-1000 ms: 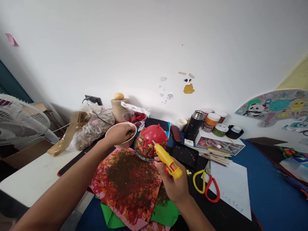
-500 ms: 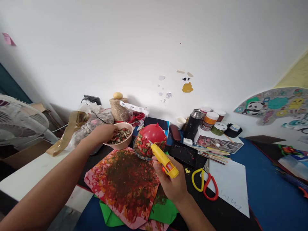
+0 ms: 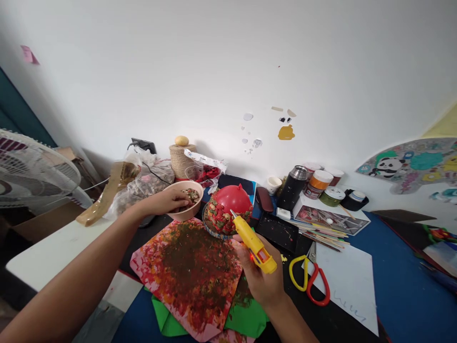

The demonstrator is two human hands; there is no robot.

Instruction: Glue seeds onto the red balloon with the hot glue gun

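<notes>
My left hand (image 3: pixel 169 201) reaches into a pale pink bowl (image 3: pixel 185 214) of small dried pieces (image 3: pixel 192 194). Its fingers are bent together among the pieces, and what they grip is hidden. In my right hand (image 3: pixel 266 281) is a yellow hot glue gun (image 3: pixel 253 243), its metal nozzle pointing up and left at a red balloon (image 3: pixel 233 199). Red, green and tan lumpy pieces (image 3: pixel 223 221) cover the lower part of the balloon, which rests in a shallow round holder with a blue-and-white rim (image 3: pixel 213 232).
A paint-stained pink sheet (image 3: pixel 193 276) lies over green material (image 3: pixel 166 317) in front. Scissors (image 3: pixel 317 286) with yellow and red handles lie at right beside white paper (image 3: pixel 353 281). Behind stand a black flask (image 3: pixel 293 188), paint jars (image 3: pixel 319 183) and a twine spool (image 3: pixel 181 162). A fan (image 3: pixel 39 171) is at left.
My left hand has shifted right, deeper into the bowl, with its fingers now over the pieces. The view has turned slightly; the glue gun stays in my right hand, near the balloon.
</notes>
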